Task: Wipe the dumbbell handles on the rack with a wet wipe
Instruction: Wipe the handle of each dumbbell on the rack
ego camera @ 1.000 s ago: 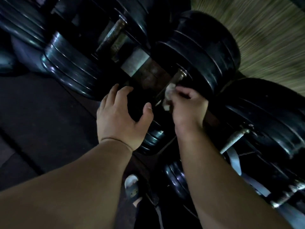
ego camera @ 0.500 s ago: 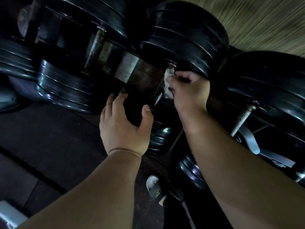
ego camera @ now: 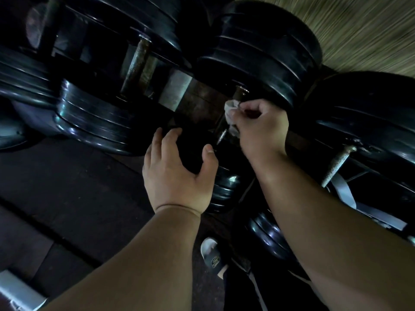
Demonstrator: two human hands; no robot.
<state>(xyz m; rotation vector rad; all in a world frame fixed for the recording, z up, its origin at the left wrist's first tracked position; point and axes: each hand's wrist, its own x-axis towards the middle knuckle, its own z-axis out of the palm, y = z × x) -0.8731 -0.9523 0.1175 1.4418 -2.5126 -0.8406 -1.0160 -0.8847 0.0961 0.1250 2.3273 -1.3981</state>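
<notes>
The white wipe (ego camera: 231,115) is in the middle of the picture, bunched up and pressed on the thin metal handle (ego camera: 221,135) of a dumbbell on the rack (ego camera: 202,102). The right hand (ego camera: 262,126) pinches the wipe with its fingers curled in tight, and the wipe touches the handle near its top part. The handle runs between two big black weights. The far weight (ego camera: 265,52) sits just above the right hand. The near weight (ego camera: 224,189) is lower down, and the left hand (ego camera: 177,173) is on top of it, with the fingers on one side and the thumb on the other, bent round its dark edge. To the left is another dumbbell with a rusty handle (ego camera: 137,61). To the right is one more, with a rough grey handle (ego camera: 336,164). A pale strap (ego camera: 345,194) hangs by that one. Under the arms is the dark floor (ego camera: 67,187), and a foot in a sandal (ego camera: 212,257) stands on it. A straw-coloured patch (ego camera: 359,30) fills the top right corner.
</notes>
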